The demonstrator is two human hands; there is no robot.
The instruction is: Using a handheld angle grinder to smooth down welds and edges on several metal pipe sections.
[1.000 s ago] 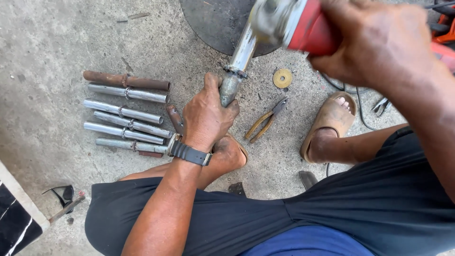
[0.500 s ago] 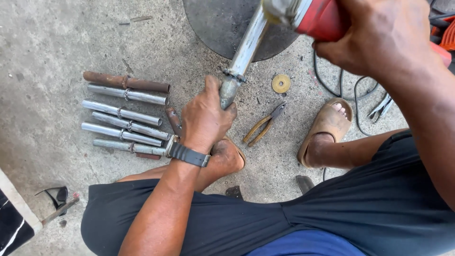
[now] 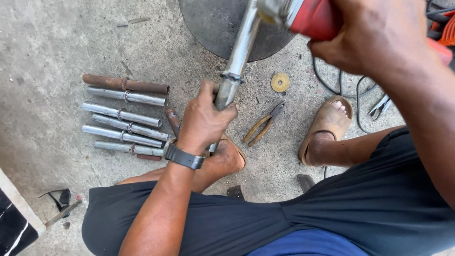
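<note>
Below, left hand (image 3: 204,118) gripping smooth steel tube (image 3: 233,71), rough concrete floor (image 3: 47,42).

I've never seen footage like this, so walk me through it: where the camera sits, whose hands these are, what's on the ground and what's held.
The camera is worn on a person's head and looks down at their own lap and hands. The left hand, with a wristwatch, grips a shiny metal pipe that stands tilted. The right hand holds a red power tool at the pipe's upper end. On the concrete floor to the left lies a row of short pipe pieces. Nearby lie pliers and a small yellow disc. Tan sandals are on the feet.
</note>
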